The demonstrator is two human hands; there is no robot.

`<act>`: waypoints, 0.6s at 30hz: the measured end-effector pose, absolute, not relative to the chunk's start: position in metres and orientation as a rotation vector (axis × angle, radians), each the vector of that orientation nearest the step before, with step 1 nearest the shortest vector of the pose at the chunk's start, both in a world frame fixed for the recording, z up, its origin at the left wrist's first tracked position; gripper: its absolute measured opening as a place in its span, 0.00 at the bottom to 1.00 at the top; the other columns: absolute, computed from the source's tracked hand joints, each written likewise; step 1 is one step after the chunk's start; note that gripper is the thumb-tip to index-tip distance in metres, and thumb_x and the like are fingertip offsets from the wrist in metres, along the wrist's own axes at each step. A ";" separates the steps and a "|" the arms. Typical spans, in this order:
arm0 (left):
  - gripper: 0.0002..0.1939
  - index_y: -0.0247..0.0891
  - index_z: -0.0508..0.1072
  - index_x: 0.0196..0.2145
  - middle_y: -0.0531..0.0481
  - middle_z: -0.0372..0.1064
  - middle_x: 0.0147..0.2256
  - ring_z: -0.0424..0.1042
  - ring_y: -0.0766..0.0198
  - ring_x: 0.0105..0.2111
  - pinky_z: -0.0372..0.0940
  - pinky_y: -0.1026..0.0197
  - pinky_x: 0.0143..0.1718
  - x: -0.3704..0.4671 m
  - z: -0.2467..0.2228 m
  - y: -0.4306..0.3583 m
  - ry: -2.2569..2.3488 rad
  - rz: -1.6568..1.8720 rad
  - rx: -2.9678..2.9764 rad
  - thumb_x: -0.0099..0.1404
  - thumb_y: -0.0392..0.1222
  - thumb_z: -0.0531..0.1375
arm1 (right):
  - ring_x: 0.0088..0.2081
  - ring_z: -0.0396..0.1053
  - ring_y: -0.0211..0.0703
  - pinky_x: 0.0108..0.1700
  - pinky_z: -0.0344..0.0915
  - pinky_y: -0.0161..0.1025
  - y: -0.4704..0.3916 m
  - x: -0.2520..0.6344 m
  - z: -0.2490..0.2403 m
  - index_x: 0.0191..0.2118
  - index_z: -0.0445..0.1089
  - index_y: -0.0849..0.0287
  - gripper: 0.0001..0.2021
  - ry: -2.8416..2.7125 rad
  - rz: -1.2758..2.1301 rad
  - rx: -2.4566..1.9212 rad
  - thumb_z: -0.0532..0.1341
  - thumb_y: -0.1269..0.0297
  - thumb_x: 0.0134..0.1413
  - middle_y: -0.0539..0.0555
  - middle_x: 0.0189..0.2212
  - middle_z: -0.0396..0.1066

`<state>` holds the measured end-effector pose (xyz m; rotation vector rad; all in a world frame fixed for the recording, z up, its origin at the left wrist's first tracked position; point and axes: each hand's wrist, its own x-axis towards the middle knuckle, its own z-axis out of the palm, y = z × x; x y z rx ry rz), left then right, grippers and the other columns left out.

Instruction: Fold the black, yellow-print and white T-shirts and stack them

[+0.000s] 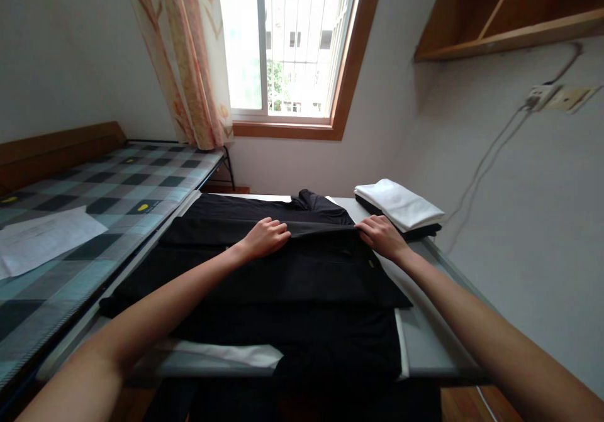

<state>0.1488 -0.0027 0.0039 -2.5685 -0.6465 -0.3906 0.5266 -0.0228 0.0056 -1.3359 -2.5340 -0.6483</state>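
Note:
A black garment (302, 277) lies spread across the table, with a strip near its far side folded over. My left hand (267, 238) is closed on the folded edge near the middle. Further right, my right hand (379, 233) pinches the same edge at its end, so the cloth between them is drawn straight. More dark cloth (245, 207) lies beyond the fold, bunched up toward its right end. White edging (401, 343) shows at the near right of the cloth, and a white strip (250, 354) at the near left.
A stack of folded cloth, white on black (396, 203), sits at the table's (434, 334) back right. A bed (117, 180) with a checked mattress adjoins the left side, with paper (51, 233) on it. Cords (486, 151) hang from a wall socket; a shelf (509, 38) juts out above.

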 end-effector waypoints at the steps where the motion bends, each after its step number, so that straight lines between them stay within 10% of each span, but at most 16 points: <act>1: 0.13 0.38 0.74 0.38 0.45 0.71 0.34 0.69 0.62 0.32 0.57 0.58 0.33 0.141 0.003 -0.003 -0.657 -0.364 -2.566 0.72 0.40 0.51 | 0.40 0.66 0.50 0.46 0.55 0.44 -0.023 0.527 0.004 0.42 0.74 0.59 0.13 -2.553 -0.652 -1.333 0.52 0.67 0.63 0.58 0.37 0.73; 18: 0.16 0.41 0.77 0.43 0.44 0.73 0.40 0.73 0.55 0.37 0.65 0.56 0.40 -0.073 0.015 -0.017 -1.361 -0.014 -2.542 0.64 0.39 0.52 | 0.48 0.63 0.54 0.52 0.52 0.48 -0.019 0.458 0.014 0.51 0.71 0.56 0.16 -2.639 -0.615 -1.242 0.61 0.62 0.57 0.58 0.47 0.71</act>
